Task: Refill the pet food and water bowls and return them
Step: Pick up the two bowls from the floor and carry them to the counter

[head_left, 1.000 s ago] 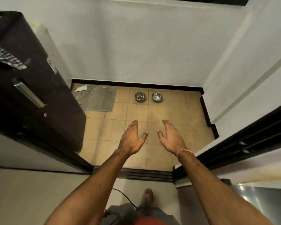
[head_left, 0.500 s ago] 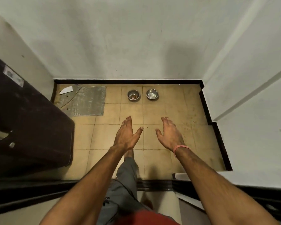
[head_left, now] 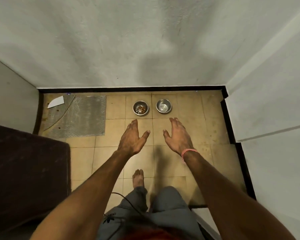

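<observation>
Two small steel bowls stand side by side on the tan tiled floor near the far wall. The left bowl [head_left: 140, 108] holds a few brown kibble pieces. The right bowl [head_left: 163, 106] looks bare inside, perhaps with a little water. My left hand [head_left: 131, 138] is stretched out, fingers straight, just short of the left bowl. Held the same way, my right hand [head_left: 178, 135] with a pink wrist thread hovers just short of the right bowl. Neither hand touches anything.
A grey ridged mat [head_left: 78, 115] with a white paper scrap [head_left: 56, 102] lies at the left. A dark door [head_left: 24, 172] stands open at the left. White walls with black skirting [head_left: 232, 125] close the small floor on three sides. My bare foot [head_left: 138, 178] is on the tiles.
I have stepped through the doorway onto the tiles. The bowls are nearer and both hands have moved forward toward them, staying open.
</observation>
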